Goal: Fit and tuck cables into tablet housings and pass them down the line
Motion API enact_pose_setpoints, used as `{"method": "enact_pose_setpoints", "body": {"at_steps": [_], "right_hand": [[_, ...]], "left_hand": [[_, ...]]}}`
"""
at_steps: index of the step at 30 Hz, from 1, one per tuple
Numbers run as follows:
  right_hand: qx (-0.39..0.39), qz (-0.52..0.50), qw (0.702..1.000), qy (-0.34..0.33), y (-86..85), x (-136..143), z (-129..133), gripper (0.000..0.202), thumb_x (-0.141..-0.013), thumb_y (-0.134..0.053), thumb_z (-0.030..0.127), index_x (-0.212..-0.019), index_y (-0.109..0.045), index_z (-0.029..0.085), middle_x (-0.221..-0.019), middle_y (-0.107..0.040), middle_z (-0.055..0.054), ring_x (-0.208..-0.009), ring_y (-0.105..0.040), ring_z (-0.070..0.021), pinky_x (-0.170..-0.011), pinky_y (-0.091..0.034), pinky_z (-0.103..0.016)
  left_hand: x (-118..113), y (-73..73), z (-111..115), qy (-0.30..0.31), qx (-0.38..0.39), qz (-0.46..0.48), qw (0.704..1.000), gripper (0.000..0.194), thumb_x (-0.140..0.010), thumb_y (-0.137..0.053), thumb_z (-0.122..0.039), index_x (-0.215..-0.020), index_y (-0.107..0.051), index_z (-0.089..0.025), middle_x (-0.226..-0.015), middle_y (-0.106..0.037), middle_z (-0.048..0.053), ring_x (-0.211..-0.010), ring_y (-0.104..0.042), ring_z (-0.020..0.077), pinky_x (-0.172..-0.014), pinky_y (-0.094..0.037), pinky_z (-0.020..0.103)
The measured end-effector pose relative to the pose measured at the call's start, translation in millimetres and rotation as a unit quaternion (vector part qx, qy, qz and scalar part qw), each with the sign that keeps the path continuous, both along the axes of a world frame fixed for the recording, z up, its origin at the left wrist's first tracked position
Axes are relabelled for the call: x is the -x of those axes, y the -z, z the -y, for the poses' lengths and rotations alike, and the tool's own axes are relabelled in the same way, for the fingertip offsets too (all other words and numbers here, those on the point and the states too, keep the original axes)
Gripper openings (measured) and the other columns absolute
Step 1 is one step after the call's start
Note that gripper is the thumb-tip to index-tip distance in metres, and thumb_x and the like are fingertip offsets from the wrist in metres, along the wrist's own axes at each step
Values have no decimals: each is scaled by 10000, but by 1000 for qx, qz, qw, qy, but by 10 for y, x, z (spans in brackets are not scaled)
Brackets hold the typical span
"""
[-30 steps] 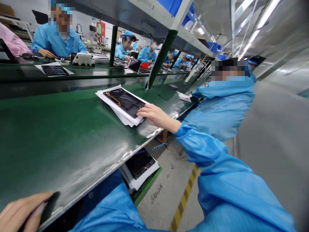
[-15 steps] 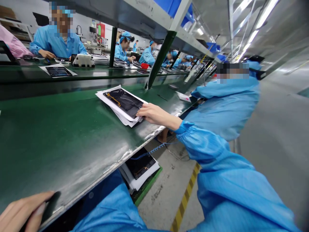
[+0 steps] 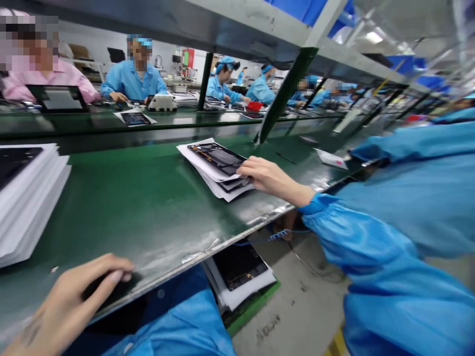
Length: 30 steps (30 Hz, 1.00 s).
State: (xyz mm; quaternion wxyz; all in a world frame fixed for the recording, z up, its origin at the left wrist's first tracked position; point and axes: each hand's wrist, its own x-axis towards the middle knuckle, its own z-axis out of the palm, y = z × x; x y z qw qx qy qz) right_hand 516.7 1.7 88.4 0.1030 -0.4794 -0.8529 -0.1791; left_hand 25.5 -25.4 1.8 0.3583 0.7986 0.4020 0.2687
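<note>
My right hand reaches out to a small stack on the green bench. Its fingers are closed on the near right corner of the top tablet housing, a thin dark panel with an orange flex cable along one side. White paper sheets lie under that housing, and another dark panel edge shows between them. My left hand rests on the bench near its front edge, fingers loosely bent and thumb apart, with nothing visible in it.
A tall stack of white sheets with a dark panel on top stands at the left. Below the bench edge, a green crate holds more sheets and a panel. A co-worker's blue sleeve is close on the right. A slanted post rises behind the stack.
The view has swung left, bringing the tall paper stack into sight. My right hand stays at the housing's corner, where a gap now shows beneath. My left hand shows more fully on the bench.
</note>
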Motion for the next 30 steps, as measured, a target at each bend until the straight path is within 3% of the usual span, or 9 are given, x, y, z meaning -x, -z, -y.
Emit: {"method": "enact_pose_setpoints", "body": {"at_steps": [1, 4, 7, 11, 13, 17, 21, 25, 30], "right_hand": [[-10, -14, 1000, -5, -57, 22, -53, 363, -743, -422, -29, -922, -658, 180, -873, -634, -89, -829, -481, -224, -741, -382, -329], [-17, -41, 999, -27, -144, 162, -203, 359, -727, -432, -33, -901, -660, 181, -859, -644, -76, -809, -491, -212, -734, -396, -316], [-2, -48, 998, -45, -77, 328, -281, 346, -703, -453, -32, -862, -670, 185, -826, -652, -60, -801, -520, -200, -723, -410, -297], [24, -46, 998, -41, 93, 376, -209, 335, -737, -455, -22, -862, -700, 171, -803, -656, -78, -793, -521, -209, -702, -402, -307], [56, -41, 997, -38, 139, 319, -136, 290, -800, -495, 31, -895, -723, 183, -832, -688, -77, -795, -527, -210, -710, -410, -314], [115, -60, 991, -27, 132, 146, -82, 224, -932, -536, 200, -1038, -733, 203, -947, -752, -61, -831, -577, -195, -750, -463, -304], [126, -65, 990, -26, 129, 66, -125, 195, -914, -600, 242, -1061, -721, 203, -990, -746, -69, -868, -585, -205, -785, -464, -321], [105, -43, 993, -29, 195, 154, -111, 168, -870, -605, 168, -1009, -700, 183, -949, -693, -90, -868, -536, -219, -761, -404, -332], [79, -17, 996, -31, 260, 282, -72, 352, -788, -449, -17, -961, -671, 195, -894, -645, -69, -837, -477, -200, -741, -349, -312]], "left_hand": [[-159, -152, -114, 54, 51, 14, 997, 248, -887, -656, -497, -981, -761, -294, -877, -758, -1, -798, -724, 176, -750, -583, 222], [-772, -494, -547, 71, 259, 129, 955, 275, -845, -731, -397, -946, -733, -141, -840, -749, 73, -724, -706, 165, -671, -576, 218], [-1439, -637, -974, 58, 284, 175, 941, 274, -965, -601, -338, -1088, -678, -106, -1028, -747, 131, -798, -727, 162, -754, -595, 257], [-2013, -613, -1301, 26, 285, 219, 933, 224, -1027, -525, -282, -1053, -645, -94, -909, -718, 78, -716, -684, 117, -736, -579, 257], [-2075, -549, -1336, 17, 286, 229, 930, 213, -1028, -541, -295, -1048, -637, -105, -864, -696, 36, -696, -666, 112, -706, -573, 259], [-1910, -432, -1324, 24, 305, 221, 926, 223, -1005, -584, -319, -1040, -647, -108, -815, -706, 50, -655, -671, 113, -673, -550, 231], [-1790, -386, -1357, 33, 316, 211, 924, 275, -973, -633, -369, -1043, -659, -104, -836, -720, 85, -658, -682, 122, -667, -547, 227], [-1858, -352, -1373, 46, 319, 209, 923, 318, -952, -656, -411, -1040, -672, -105, -855, -720, 93, -678, -687, 129, -674, -555, 230], [-1941, -332, -1325, 66, 329, 203, 920, 308, -979, -610, -394, -1047, -673, -100, -858, -716, 93, -679, -683, 125, -665, -553, 223]]}}
